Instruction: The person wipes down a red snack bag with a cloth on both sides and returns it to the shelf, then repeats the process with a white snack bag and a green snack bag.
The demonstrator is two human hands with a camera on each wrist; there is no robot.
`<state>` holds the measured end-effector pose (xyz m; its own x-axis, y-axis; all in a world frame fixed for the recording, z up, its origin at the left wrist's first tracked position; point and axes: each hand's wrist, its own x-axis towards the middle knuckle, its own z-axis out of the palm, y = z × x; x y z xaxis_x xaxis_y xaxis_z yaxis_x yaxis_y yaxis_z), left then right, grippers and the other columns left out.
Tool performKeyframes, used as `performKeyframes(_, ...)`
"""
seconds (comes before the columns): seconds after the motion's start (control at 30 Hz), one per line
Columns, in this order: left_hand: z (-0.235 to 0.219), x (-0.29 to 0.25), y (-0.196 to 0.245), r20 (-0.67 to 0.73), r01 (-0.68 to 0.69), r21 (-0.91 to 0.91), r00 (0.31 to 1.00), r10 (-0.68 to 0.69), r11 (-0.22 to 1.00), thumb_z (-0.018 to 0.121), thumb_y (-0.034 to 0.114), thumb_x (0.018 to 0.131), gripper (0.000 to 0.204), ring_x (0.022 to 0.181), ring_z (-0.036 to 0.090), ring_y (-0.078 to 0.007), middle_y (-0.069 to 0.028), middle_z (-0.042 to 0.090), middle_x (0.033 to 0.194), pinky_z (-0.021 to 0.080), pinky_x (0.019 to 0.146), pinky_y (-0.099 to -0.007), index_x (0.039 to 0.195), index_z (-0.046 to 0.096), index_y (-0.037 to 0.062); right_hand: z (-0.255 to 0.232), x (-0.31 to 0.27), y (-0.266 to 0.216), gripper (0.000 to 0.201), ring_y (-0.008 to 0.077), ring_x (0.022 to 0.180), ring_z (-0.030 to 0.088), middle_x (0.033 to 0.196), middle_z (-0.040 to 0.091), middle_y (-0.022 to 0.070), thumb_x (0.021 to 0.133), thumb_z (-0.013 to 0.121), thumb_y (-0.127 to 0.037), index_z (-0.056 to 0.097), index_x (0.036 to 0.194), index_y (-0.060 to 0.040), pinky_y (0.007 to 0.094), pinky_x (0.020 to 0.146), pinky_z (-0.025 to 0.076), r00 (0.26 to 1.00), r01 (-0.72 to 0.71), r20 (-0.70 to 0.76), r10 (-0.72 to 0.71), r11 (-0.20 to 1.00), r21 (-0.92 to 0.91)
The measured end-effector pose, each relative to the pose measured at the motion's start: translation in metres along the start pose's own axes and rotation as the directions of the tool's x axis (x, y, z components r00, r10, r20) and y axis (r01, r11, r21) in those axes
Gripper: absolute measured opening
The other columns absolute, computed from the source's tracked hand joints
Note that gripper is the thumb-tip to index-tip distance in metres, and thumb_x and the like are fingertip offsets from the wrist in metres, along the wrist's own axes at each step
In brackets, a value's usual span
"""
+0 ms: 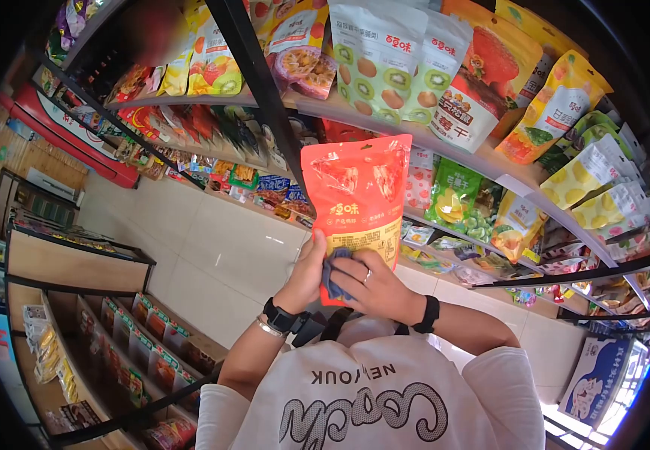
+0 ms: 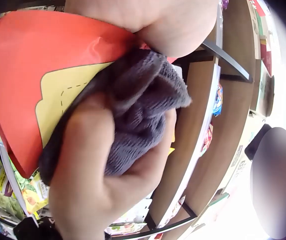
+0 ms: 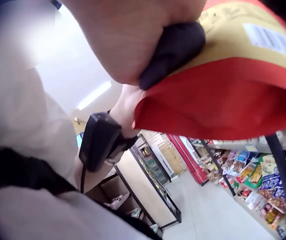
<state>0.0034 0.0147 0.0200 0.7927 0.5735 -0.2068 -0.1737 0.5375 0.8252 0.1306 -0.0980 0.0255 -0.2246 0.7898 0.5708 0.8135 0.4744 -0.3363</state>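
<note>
A red and yellow snack bag (image 1: 359, 187) stands upright in front of the chest in the head view. My left hand (image 1: 302, 274) grips its lower left edge, the thumb on the printed face. Bunched in my right hand (image 1: 377, 285) is a dark grey cloth (image 1: 334, 274), which touches the lower front of the bag. The left wrist view shows the cloth (image 2: 143, 115) between the curled fingers and thumb of the right hand (image 2: 83, 165). In the right wrist view, the bottom of the bag (image 3: 223, 100) lies beside the right hand (image 3: 128, 40) and cloth (image 3: 175, 52).
Shelves of snack pouches (image 1: 377, 60) curve behind and right of the bag. Lower wooden shelving (image 1: 77, 259) stands at the left, with a red cabinet (image 1: 77, 139) farther back. Tiled floor (image 1: 212, 225) runs between. A blue box (image 1: 599, 379) is at the lower right.
</note>
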Motion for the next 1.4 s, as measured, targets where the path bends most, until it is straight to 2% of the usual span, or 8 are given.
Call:
performKeyframes(0.17,-0.003,-0.003,0.011,0.009,-0.076,-0.073,0.997,0.076,0.994,0.027,0.047,0.100,0.059,0.116,0.053,-0.0215,-0.0129,0.052,0.129,0.045,0.097,-0.0354,0.133,0.039,0.0000,-0.009,-0.026,0.015,0.057,0.0317,0.093,0.050,0.117,0.051,0.0107,0.061,0.073,-0.017,0.056,0.114,-0.0077,0.0408,0.083,0.046,0.988,0.074,0.141,-0.068,0.997,-0.034)
performKeyframes(0.33,-0.006,-0.006,0.002,-0.007,-0.049,-0.074,0.999,0.049,0.996,0.026,0.046,0.101,0.058,0.120,0.051,-0.0204,-0.0125,0.050,0.132,0.043,0.099,-0.0343,0.131,0.042,-0.0009,-0.017,-0.029,0.043,0.050,0.0362,0.101,0.051,0.115,0.049,0.0164,0.066,0.072,-0.010,0.053,0.112,-0.0032,0.0427,0.086,0.045,0.980,-0.194,-0.042,0.193,0.981,-0.005)
performKeyframes(0.53,0.010,0.018,-0.038,0.181,-0.201,0.516,0.976,0.123,0.833,0.031,0.029,0.103,0.049,0.127,0.042,-0.0193,-0.0143,0.045,0.137,0.030,0.106,-0.0293,0.141,0.030,-0.0015,-0.019,-0.003,0.023,0.056,0.0399,0.101,0.051,0.114,0.046,0.0210,0.074,0.076,-0.021,0.047,0.116,0.0003,0.0424,0.087,0.044,0.859,-0.432,-0.179,0.480,0.866,0.251)
performKeyframes(0.67,0.017,0.032,-0.050,0.249,-0.230,0.504,0.962,0.115,0.832,0.034,0.022,0.101,0.049,0.135,0.033,-0.0244,-0.0183,0.032,0.147,0.025,0.110,-0.0323,0.144,0.025,-0.0006,-0.024,-0.002,0.031,0.057,0.0390,0.092,0.055,0.103,0.051,0.0199,0.070,0.080,-0.029,0.047,0.108,-0.0013,0.0423,0.078,0.047,0.785,-0.572,-0.133,0.605,0.790,0.222)
performKeyframes(0.8,0.022,0.037,-0.059,0.248,-0.303,0.669,0.952,0.180,0.678,0.032,0.014,0.101,0.046,0.119,0.049,-0.0224,-0.0166,0.050,0.129,0.037,0.101,-0.0317,0.143,0.024,-0.0033,-0.031,0.007,0.033,0.045,0.0353,0.076,0.057,0.086,0.056,0.0168,0.074,0.076,-0.026,0.052,0.103,-0.0010,0.0398,0.069,0.046,0.756,-0.601,-0.218,0.618,0.786,0.143)
performKeyframes(0.97,0.030,0.030,-0.052,0.303,-0.405,0.696,0.914,0.269,0.593,0.041,0.010,0.096,0.057,0.133,0.036,-0.0270,-0.0198,0.034,0.144,0.032,0.106,-0.0337,0.146,0.015,-0.0017,-0.031,0.003,0.032,0.029,0.0387,0.078,0.058,0.089,0.057,0.0192,0.072,0.069,-0.014,0.056,0.093,0.0025,0.0431,0.067,0.048,0.769,-0.602,-0.157,0.619,0.785,0.145)
performKeyframes(1.17,0.010,0.032,-0.048,0.429,-0.435,0.623,0.885,0.182,0.649,0.067,0.016,0.083,0.094,0.144,0.006,-0.0321,-0.0208,0.002,0.154,0.015,0.114,-0.0378,0.149,0.000,0.0051,-0.026,-0.004,0.030,0.025,0.0365,0.078,0.058,0.092,0.059,0.0164,0.070,0.067,-0.010,0.059,0.091,0.0006,0.0415,0.069,0.049,0.846,-0.496,-0.178,0.502,0.865,0.083)
performKeyframes(1.4,-0.017,0.040,-0.052,0.291,-0.180,0.470,0.956,0.041,0.864,0.085,0.019,0.064,0.135,0.140,0.020,-0.0285,-0.0161,0.003,0.155,0.033,0.106,-0.0447,0.145,-0.022,0.0126,-0.022,-0.006,0.041,0.030,0.0322,0.083,0.056,0.099,0.059,0.0113,0.063,0.069,-0.009,0.061,0.091,-0.0028,0.0392,0.073,0.050,0.957,-0.279,-0.097,0.274,0.959,-0.041)
